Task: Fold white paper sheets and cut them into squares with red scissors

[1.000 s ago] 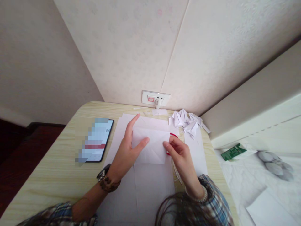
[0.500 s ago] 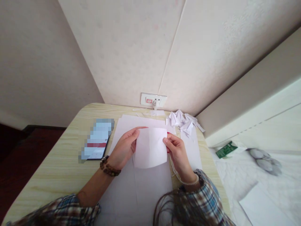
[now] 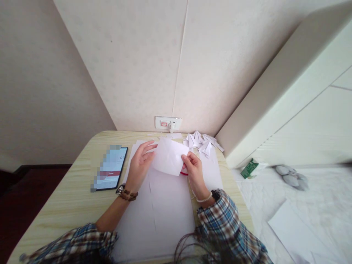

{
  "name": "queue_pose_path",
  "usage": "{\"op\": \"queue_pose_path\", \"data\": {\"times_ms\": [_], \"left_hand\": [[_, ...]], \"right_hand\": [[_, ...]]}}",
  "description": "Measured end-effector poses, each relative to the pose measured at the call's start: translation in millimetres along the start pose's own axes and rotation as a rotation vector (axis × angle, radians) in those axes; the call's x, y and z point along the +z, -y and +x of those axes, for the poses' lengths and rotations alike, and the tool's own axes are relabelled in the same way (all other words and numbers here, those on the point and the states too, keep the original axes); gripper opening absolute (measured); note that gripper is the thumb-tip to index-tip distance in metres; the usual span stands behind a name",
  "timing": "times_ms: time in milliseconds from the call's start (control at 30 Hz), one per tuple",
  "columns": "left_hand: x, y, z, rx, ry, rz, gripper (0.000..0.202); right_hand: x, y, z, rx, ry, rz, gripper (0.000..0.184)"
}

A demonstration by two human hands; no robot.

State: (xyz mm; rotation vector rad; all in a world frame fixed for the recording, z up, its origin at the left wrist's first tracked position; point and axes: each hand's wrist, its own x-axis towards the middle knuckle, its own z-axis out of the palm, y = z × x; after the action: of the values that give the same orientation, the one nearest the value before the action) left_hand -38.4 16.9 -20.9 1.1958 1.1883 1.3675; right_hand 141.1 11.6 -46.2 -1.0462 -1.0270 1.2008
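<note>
A small white sheet of paper [image 3: 169, 157] is held up above larger white sheets [image 3: 167, 216] on the table. My right hand [image 3: 193, 169] pinches its right edge between thumb and fingers. A red curved edge [image 3: 184, 173] shows just beneath that hand; what it belongs to is mostly hidden. At the paper's left side is my left hand [image 3: 140, 163], its fingers apart and stretched toward the sheet's edge. Beyond my right hand lies a cluster of folded white paper pieces [image 3: 205, 147].
A phone [image 3: 111, 168] lies on the wooden table [image 3: 74, 205] to the left. The wall socket [image 3: 168, 123] has a plug in it. On the white bedding to the right are a green carton [image 3: 249, 168], a grey object [image 3: 292, 176] and more white paper [image 3: 294, 227].
My left hand has loosened its grip on the paper and its fingers have spread. The sheet has tilted, with its right side lower. The whole view has shifted slightly.
</note>
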Motion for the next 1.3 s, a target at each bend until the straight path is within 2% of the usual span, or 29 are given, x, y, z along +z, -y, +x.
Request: {"op": "queue_pose_path", "data": {"times_ms": [100, 267, 333, 433, 567, 700, 867, 933, 1100, 1300], "left_hand": [[0.7, 3.5, -2.0, 0.113, 0.086, 0.164, 0.048], [1.4, 7.8, -3.5, 0.293, 0.250, 0.515, 0.082], [1.6, 9.9, -2.9, 0.324, 0.296, 0.576, 0.089], [1.8, 12.7, -1.5, 0.255, 0.347, 0.533, 0.088], [1.3, 9.9, 0.1, 0.064, 0.394, 0.321, 0.073], [0.3, 2.1, 1.5, -0.097, 0.310, 0.137, 0.050], [-2.5, 2.3, 3.2, -0.100, 0.145, 0.060, 0.032], [-4.7, 6.6, 4.3, -0.115, 0.072, 0.034, 0.031], [-11.3, 13.5, 7.6, -0.140, -0.046, -0.053, 0.043], [-15.2, 2.6, 6.8, -0.159, -0.099, -0.059, 0.044]], "right_hand": [[-1.3, -5.6, 2.3, -0.016, -0.032, 0.030, 0.030], [-1.6, -10.5, 2.9, -0.027, -0.063, 0.070, 0.024], [-1.1, -9.8, 2.2, -0.028, -0.069, 0.086, 0.020], [-0.5, -7.8, 1.4, -0.033, -0.070, 0.119, 0.025], [-2.6, -7.2, 2.2, -0.069, -0.113, 0.122, 0.024], [-5.5, -8.8, 2.4, -0.085, -0.111, 0.094, 0.022], [-2.6, -7.4, -2.1, -0.099, -0.023, 0.016, 0.023], [0.1, -7.0, -4.5, -0.098, 0.018, -0.017, 0.022], [4.4, -6.0, -7.1, -0.072, 0.081, -0.090, 0.023], [2.9, 1.2, -3.5, -0.040, 0.143, -0.058, 0.015]]}}
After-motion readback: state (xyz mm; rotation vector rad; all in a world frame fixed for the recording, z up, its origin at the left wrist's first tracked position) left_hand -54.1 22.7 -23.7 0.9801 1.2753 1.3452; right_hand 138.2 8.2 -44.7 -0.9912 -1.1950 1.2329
